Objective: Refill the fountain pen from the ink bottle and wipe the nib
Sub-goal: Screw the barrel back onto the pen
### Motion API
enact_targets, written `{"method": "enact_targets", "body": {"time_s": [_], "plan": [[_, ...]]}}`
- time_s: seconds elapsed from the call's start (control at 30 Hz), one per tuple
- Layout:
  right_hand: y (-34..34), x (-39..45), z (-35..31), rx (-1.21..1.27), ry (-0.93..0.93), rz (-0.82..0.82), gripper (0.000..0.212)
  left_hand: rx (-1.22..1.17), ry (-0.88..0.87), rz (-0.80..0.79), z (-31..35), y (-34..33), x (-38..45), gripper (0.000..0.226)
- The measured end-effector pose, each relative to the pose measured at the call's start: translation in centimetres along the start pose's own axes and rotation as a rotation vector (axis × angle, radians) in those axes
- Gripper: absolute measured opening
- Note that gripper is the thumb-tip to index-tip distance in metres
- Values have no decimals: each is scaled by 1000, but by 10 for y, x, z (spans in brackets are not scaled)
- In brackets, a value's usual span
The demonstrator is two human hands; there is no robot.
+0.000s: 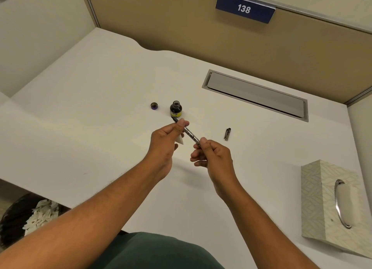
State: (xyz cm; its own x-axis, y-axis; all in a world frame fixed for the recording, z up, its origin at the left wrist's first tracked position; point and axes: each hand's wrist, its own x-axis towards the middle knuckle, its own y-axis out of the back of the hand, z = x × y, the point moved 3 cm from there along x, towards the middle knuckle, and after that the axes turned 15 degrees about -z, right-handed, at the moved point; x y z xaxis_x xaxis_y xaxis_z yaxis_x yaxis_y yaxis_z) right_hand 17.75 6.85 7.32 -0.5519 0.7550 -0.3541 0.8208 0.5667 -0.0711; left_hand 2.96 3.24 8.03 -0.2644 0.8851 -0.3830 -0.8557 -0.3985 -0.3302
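Note:
A slim fountain pen is held above the white desk, its nib pointing up-left toward the ink bottle. My left hand pinches the pen near the nib, with a white tissue tucked under the fingers. My right hand pinches the pen's rear end between thumb and fingers. The open ink bottle, dark with a yellow label, stands just beyond the nib. Its cap lies to the left. The pen's cap lies on the desk to the right.
A patterned tissue box stands at the desk's right edge. A grey cable hatch is set into the desk behind. A bin with paper scraps sits below the desk at left. Partition walls enclose the back.

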Motion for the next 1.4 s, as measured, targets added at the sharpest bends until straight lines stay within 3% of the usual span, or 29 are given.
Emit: {"method": "enact_targets", "body": {"time_s": [0.2, 0.33, 0.53, 0.8, 1.07, 1.4], "plan": [[2, 0, 0, -32, 75, 47, 10, 13, 6, -8, 0, -1, -1, 23], [2, -1, 1, -11, 35, 14, 30, 14, 5, -16, -1, -2, -1, 22], [2, 1, 2, -73, 66, 20, 11, 25, 7, -14, -2, -1, -1, 20], [2, 3, 5, -163, 0, -60, 21, 25, 9, -16, -6, 1, -1, 19], [4, 6, 1, -488, 173, 24, 18, 34, 35, -46, -12, -6, 2, 20], [16, 11, 6, -462, 100, 22, 16, 116, 57, -121, -18, -4, 13, 25]]}}
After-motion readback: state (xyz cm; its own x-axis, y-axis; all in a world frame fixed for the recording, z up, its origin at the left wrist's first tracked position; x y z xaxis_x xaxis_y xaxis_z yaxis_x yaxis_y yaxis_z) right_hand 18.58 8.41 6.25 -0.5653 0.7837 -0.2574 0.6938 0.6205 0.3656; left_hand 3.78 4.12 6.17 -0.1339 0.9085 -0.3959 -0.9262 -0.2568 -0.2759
